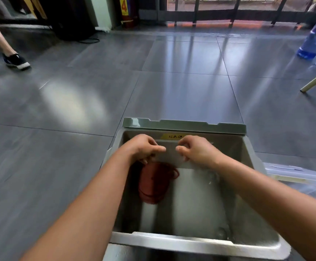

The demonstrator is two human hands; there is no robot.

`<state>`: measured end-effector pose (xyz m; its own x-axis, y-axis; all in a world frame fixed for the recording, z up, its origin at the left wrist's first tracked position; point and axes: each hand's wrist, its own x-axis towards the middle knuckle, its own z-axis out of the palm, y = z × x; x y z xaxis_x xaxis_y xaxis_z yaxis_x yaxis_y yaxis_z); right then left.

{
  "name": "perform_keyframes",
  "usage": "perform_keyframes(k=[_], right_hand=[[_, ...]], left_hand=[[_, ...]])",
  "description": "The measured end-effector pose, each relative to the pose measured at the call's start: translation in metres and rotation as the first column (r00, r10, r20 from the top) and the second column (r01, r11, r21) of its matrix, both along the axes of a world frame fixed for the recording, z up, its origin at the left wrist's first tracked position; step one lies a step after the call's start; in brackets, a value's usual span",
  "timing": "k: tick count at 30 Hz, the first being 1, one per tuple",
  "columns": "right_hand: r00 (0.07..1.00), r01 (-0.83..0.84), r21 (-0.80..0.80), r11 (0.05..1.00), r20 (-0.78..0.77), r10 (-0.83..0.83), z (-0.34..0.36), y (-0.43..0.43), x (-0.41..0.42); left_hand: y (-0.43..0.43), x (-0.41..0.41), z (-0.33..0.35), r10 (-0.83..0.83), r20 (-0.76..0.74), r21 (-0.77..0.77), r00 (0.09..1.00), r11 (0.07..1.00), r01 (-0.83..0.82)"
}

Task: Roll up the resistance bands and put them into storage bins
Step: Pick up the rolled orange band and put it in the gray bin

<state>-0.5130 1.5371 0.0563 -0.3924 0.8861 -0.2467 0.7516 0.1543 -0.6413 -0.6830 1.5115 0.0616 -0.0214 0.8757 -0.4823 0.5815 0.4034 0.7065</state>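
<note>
A rolled dark-red resistance band [153, 183] lies inside the open grey storage bin [196, 242], against its left side, with a loose loop at its upper right. My left hand [144, 147] hovers over the band's far end with loosely curled fingers. The fingertips are close to the band, but I cannot tell whether they touch it. My right hand [196, 149] hangs over the middle of the bin, fingers loosely curled and holding nothing. A yellow label [172, 136] is stuck on the bin's far inner wall.
The bin's green-grey lid [183, 125] stands open at the far side. A clear plastic bin [294, 176] sits to the right. Another person's legs and shoes [16, 61] are at the far left, a chair leg [315, 81] and blue water bottles [315, 40] at the far right.
</note>
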Motion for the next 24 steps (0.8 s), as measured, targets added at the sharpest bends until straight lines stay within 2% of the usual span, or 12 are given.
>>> perform_keyframes(k=[1,3,5,7,9,11,13,16,18,20,24], right_hand=[[0.998,0.021,0.049,0.999,-0.061,-0.018,0.011,0.001,0.006],[0.988,0.128,0.188,0.974,-0.105,-0.109,0.031,0.013,0.022],[0.967,0.255,0.321,0.912,-0.063,-0.248,0.041,0.031,0.043],[0.920,0.344,0.376,0.860,0.048,-0.389,0.040,0.047,0.067],[0.858,0.408,0.358,0.840,0.164,-0.487,0.028,0.056,0.088],[0.806,0.484,0.311,0.818,0.205,-0.555,0.017,0.063,0.105],[0.771,0.579,0.206,0.789,0.175,-0.612,0.008,0.072,0.115],[0.709,0.704,-0.095,0.704,0.036,-0.704,-0.002,0.080,0.117],[0.669,0.704,-0.264,0.660,-0.069,-0.740,-0.009,0.082,0.116],[0.650,0.691,-0.315,0.651,-0.123,-0.750,-0.010,0.080,0.113],[0.662,0.685,-0.273,0.675,-0.154,-0.734,0.003,0.079,0.112]], left_hand=[[0.000,-0.006,0.011,0.054,0.104,0.033,0.993,0.998,-0.057],[0.007,-0.023,0.025,0.231,0.175,0.186,0.957,0.947,-0.263],[0.018,-0.042,0.031,0.391,0.082,0.413,0.917,0.824,-0.388],[0.026,-0.059,0.025,0.485,-0.118,0.507,0.867,0.780,-0.367],[0.032,-0.073,0.015,0.477,-0.176,0.403,0.861,0.833,-0.379],[0.038,-0.078,0.009,0.479,-0.043,0.259,0.877,0.853,-0.453],[0.047,-0.077,0.004,0.521,0.046,0.154,0.852,0.839,-0.521],[0.060,-0.070,-0.005,0.489,0.058,0.111,0.871,0.864,-0.492],[0.067,-0.066,-0.013,0.447,0.056,0.096,0.893,0.888,-0.450],[0.071,-0.063,-0.017,0.432,0.021,0.127,0.901,0.893,-0.431],[0.071,-0.061,-0.010,0.463,0.091,0.145,0.882,0.870,-0.472]])
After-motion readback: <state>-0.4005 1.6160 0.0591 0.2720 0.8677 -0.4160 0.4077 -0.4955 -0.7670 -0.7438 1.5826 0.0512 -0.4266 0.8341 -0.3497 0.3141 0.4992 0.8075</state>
